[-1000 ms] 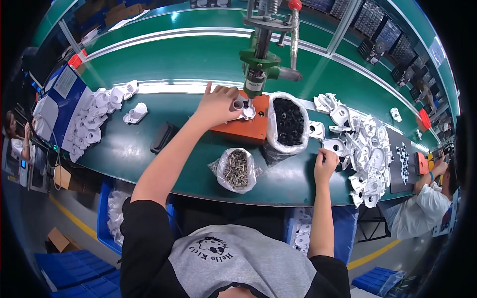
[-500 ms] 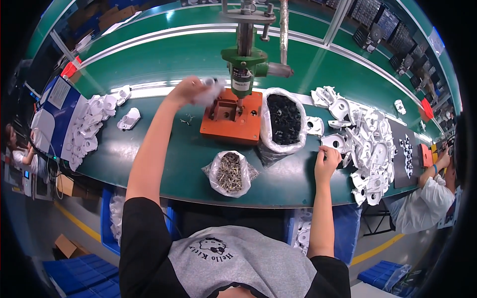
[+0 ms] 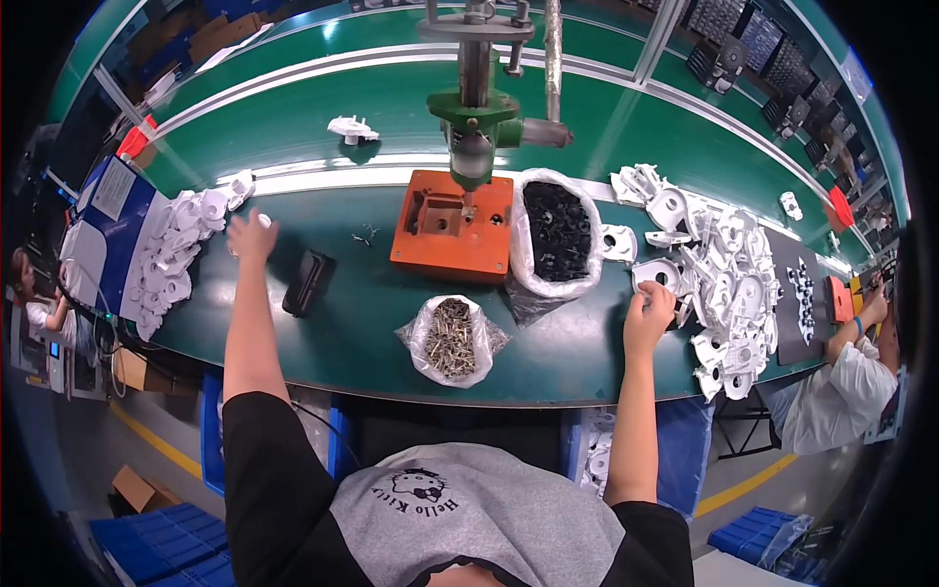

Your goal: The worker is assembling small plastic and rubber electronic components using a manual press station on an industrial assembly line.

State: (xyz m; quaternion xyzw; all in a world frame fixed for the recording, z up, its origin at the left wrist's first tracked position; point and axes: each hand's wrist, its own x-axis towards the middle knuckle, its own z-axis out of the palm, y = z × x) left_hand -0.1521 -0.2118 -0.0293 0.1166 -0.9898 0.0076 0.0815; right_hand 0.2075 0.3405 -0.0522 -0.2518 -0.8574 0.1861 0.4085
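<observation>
My left hand [image 3: 251, 237] is at the left of the bench, its fingers curled round a white plastic part [image 3: 264, 221] that they mostly hide. To the right, my right hand [image 3: 649, 315] has its fingertips pinched at the near edge of a white plastic housing [image 3: 657, 274], beside a large heap of white housings [image 3: 734, 284]. Between my hands stands a green press [image 3: 473, 127] over an orange fixture block [image 3: 450, 256] with a recess. Another white part [image 3: 352, 129] lies on the green surface beyond the bench.
A clear bag of small metal pins or screws [image 3: 452, 338] and a bag of black parts [image 3: 558, 235] stand near the fixture. A black oblong object [image 3: 309, 283] lies left of centre. More white parts [image 3: 171, 259] are piled beside a blue box [image 3: 108, 230]. Another person's arm [image 3: 856, 333] is at far right.
My left hand has moved left and nearer, away from the fixture. The white part it carried now lies on the far green surface. My right hand has hardly moved.
</observation>
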